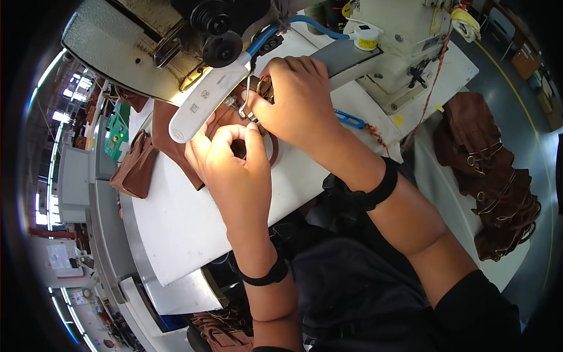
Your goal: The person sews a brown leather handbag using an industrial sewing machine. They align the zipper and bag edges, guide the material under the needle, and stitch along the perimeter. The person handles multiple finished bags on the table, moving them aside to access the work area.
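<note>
1. Work zone. Your brown leather pc (170,138) lies on the white tabletop (176,234), partly under the sewing mach. head (129,47); its inner end runs in btwn your hands, nr the small metal parts below the head. The white lamp bar (205,102) hides part of it.

2. L hand (237,152). Half-closed, thumb & index bent into a loop w/ tips close together at the work. Can't tell if they pinch the leather or only rest on it.

3. R hand (299,102). Fingers curled over the far side of the work, thumb reaching in toward the metal parts; most fingertips hidden, so can't tell what's gripped.

4. Progress (judged). The pc looks mid-operation: it's placed at the mach. & both hands are on or nr it. Stitching isn't visible, so amt. done or left can't be read.

5. Surroundings. A brown folded pc (138,164) sits L of the work; a stack of brown pcs w/ loose cords (489,176) hangs to the R, more brown pcs (223,331) lie below the table. Can't tell which are finished. Blue hand tool (350,118) lies R of your R hand, apart from it.
</note>
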Tool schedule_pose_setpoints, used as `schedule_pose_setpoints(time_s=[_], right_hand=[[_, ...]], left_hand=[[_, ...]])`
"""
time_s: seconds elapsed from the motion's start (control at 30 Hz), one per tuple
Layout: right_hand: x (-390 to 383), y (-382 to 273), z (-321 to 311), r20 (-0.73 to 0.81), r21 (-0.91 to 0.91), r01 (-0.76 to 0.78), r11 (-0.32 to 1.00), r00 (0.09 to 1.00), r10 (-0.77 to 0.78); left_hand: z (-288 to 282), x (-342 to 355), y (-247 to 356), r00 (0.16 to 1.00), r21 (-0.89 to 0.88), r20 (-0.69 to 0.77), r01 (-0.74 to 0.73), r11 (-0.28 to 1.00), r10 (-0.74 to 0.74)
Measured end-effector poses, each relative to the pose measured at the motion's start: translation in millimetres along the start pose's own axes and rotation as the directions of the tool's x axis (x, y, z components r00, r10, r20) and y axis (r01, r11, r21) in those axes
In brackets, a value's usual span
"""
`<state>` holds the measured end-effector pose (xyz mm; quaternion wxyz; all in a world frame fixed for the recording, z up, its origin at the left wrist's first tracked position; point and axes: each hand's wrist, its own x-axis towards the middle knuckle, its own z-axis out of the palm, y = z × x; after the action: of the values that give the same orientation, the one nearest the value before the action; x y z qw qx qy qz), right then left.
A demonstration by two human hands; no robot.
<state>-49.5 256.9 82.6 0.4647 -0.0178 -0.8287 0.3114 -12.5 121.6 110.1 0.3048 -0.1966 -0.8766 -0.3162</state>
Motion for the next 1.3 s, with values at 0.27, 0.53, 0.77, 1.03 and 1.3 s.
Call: schedule_pose_setpoints(time_s=[0.27,0.53,0.77,1.03,1.3], right_hand=[[-3,2,2,-0.033,0.008,0.03,1.0,0.999,-0.03],[-1,1,1,-0.035,-0.013,0.03,0.999,0.999,-0.03],[-1,2,7,-0.065,-0.007,0.084,0.996,0.994,-0.085],[1,2,-14,0.117,0.019,0.072,0.997,0.99,-0.074],[18,6,-122,0.226,0.219,0.09,0.971,0.964,-0.14]], left_hand=[[-6,11,-15,1.0,0.086,0.03,0.0,0.996,-0.002],[-8,21,-32,0.984,0.121,0.005,-0.177,0.977,0.178],[-15,-4,-36,0.952,0.096,-0.017,-0.303,0.948,0.306],[0,-7,-61,0.884,0.046,0.037,-0.467,0.883,0.465],[-5,-9,-56,0.868,0.099,0.022,-0.496,0.863,0.496]])
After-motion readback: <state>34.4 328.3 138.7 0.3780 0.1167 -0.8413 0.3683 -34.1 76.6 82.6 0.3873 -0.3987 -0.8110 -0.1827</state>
